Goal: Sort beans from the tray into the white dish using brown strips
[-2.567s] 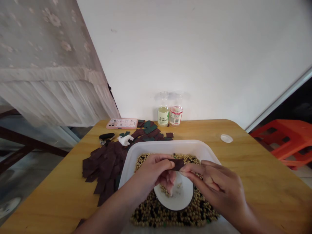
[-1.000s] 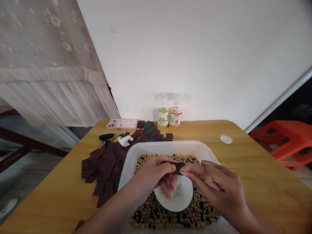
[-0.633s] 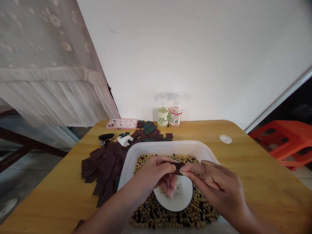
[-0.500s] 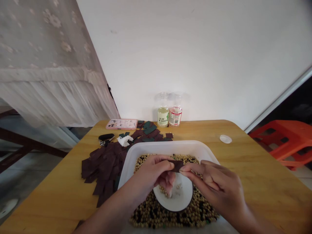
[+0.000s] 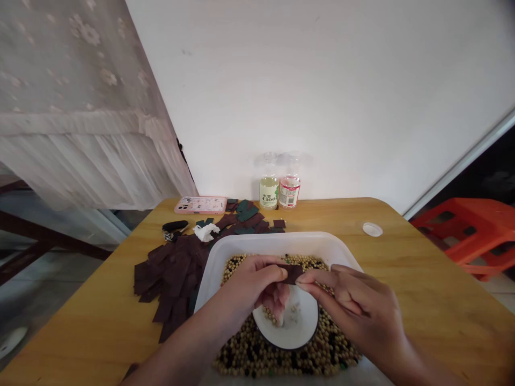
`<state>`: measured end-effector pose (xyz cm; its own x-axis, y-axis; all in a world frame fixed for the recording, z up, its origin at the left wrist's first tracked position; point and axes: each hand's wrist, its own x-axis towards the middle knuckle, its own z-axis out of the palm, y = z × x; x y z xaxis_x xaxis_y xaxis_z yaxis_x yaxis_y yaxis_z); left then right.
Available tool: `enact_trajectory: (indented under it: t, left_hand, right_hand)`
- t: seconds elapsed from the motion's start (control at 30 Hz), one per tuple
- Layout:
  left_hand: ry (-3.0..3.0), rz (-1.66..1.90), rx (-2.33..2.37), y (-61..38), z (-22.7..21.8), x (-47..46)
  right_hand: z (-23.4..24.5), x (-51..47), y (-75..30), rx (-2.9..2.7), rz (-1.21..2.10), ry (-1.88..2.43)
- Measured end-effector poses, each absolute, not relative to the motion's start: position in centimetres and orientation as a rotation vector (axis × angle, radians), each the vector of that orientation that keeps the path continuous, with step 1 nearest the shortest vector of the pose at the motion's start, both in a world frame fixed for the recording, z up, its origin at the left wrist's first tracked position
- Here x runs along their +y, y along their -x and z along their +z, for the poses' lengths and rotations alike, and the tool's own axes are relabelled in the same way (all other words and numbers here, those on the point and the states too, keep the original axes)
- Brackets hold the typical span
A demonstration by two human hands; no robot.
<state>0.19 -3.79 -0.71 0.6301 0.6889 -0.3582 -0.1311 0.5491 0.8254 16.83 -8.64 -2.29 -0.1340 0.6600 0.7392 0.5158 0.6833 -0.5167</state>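
Observation:
A small dark brown rectangular piece, like cloth or thin sheet, is stretched between both hands. My left hand pinches its left end between thumb and fingers. At the lower right corner, the thumb and forefinger of my right hand are pinched together. Below them sits a white bowl with a dark rim, a few tan beads at its left side and some small pale bits inside. The bowl rests among many tan and black round beads in a white plastic tub.
Left of the tub lies a heap of dark brown pieces, with green ones behind. A crumpled tissue, black key fob, pink phone, two bottles and a clear lid are on the wooden table.

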Motion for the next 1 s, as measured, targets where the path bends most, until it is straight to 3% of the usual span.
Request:
enact_trajectory:
  t: [1.0]
  left_hand:
    - [-0.896,0.459,0.733,-0.33,-0.26,-4.0]
  right_hand:
    - [-2.46,-8.79,-16.89,-1.739,0.116,1.051]
